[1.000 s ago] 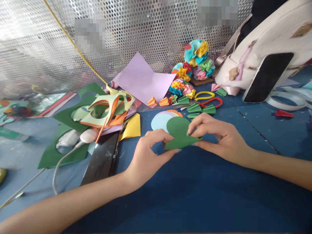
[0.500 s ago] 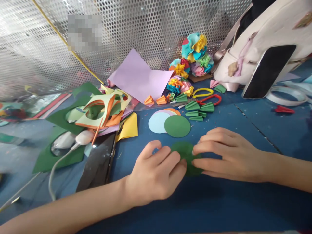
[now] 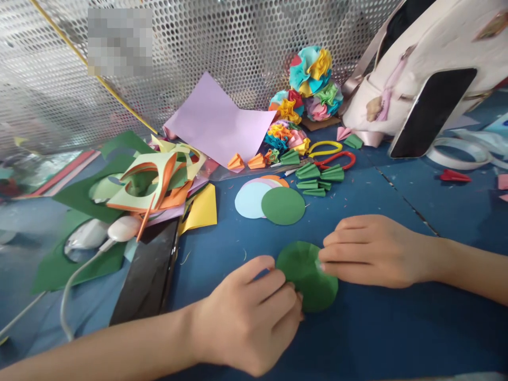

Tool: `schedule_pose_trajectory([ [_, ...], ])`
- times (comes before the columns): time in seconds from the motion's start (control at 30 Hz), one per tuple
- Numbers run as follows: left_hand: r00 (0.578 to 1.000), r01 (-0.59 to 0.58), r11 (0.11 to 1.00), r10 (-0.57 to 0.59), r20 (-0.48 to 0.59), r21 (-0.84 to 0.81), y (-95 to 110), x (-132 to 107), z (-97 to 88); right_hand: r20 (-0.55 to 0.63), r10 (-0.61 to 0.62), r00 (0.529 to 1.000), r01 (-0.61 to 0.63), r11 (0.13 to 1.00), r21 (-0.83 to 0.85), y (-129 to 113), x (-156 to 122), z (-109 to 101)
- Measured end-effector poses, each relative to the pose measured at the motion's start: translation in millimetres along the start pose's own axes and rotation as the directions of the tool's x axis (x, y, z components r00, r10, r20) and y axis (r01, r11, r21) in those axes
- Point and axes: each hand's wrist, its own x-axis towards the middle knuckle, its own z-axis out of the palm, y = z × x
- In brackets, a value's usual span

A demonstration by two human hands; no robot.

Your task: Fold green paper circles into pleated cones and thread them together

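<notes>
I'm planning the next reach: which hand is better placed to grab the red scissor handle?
Probably the right hand: the red scissor handle lies beyond it, nearer than to the left hand. Both hands are on the green paper circle, so the right would likely need to let go first.

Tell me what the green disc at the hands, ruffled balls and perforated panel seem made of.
Green disc: seemingly paper, matte, faintly creased. Ruffled balls: probably paper too, matte, with gathered folds. Perforated panel: likely metal, given its silvery sheen.
</notes>
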Motion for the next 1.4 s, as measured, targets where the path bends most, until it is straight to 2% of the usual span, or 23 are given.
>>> schedule_pose_trajectory([
  [0.13,1.0,-0.012,1.0,0.012,-0.019,0.004,-2.9,1.6,-1.4,-0.011,0.0,1.0,0.001,0.999,0.042,3.2,-1.5,-2.2],
  [0.37,1.0,0.013,1.0,-0.013,-0.016,0.006,-5.1,4.9,-4.9,-0.013,0.093,0.996,-0.09,0.989,0.114,8.9,-8.4,1.2],
  [0.53,0.998,0.026,1.0,-0.026,-0.051,0.001,-6.1,4.0,-4.2,0.009,0.11,0.994,-0.111,0.993,0.044,3.1,-6.3,5.0],
  [0.7,0.997,0.068,0.995,-0.071,-0.041,-0.071,-6.7,5.9,-4.3,-0.068,0.128,0.989,-0.129,0.992,-0.001,-10.0,3.5,5.8],
  [0.87,0.992,0.111,0.982,-0.119,-0.04,-0.155,-11.2,8.6,-7.1,-0.024,0.235,0.972,-0.229,0.961,0.153,-8.6,7.6,11.3],
  [1.03,0.988,0.108,0.988,-0.118,-0.095,-0.109,-11.8,5.4,-6.5,0.031,0.329,0.944,-0.321,0.891,0.322,-4.4,11.9,13.3],
  [1.27,0.974,0.199,0.978,-0.205,-0.094,-0.067,-5.9,0.3,-4.3,0.031,0.346,0.938,-0.335,0.878,0.342,-1.5,10.2,14.1],
  [1.4,0.976,0.133,0.99,-0.14,-0.165,-0.048,-8.6,-2.4,0.6,0.037,0.358,0.933,-0.348,0.872,0.343,-1.5,5.4,13.5],
])
